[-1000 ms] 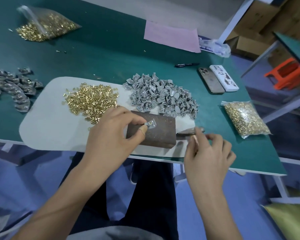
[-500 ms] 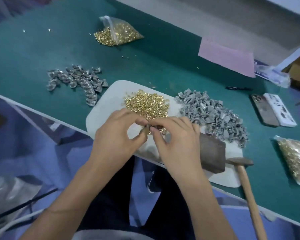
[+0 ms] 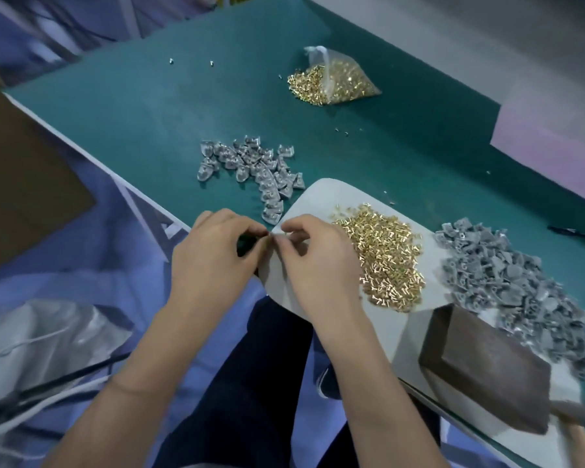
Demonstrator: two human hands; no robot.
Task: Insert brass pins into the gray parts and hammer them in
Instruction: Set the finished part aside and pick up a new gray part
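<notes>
- My left hand [image 3: 213,261] and right hand [image 3: 318,261] are meeting fingertip to fingertip at the near edge of the green table [image 3: 149,106], just over the corner of the white mat [image 3: 318,194].
- Both hands are pinching, thumbs and forefingers curled in tight; something small is sitting between them, but it's too blurred and hidden for me to tell what it is.
- The brown block [image 3: 487,369] is sitting on the mat to my right, near the table edge, with a wooden hammer handle [image 3: 578,444] poking out at the bottom right corner.
- The loose pile of brass pins [image 3: 382,258] is lying on the mat, touching the back of my right hand.
- The heap of gray parts [image 3: 517,282] is lying right of the pins, spilling up against the far side of the block.
- A second, smaller group of gray parts [image 3: 250,170] is lying on the bare table just beyond my left hand, beside the mat's left edge.
- Farther back, a clear bag of brass pins [image 3: 335,79] is lying open, with pins spilling out on its left side.
- A few stray pins [image 3: 341,131] are scattered on the table between the bag and the mat.
- A pink sheet [image 3: 547,143] is lying at the far right.
</notes>
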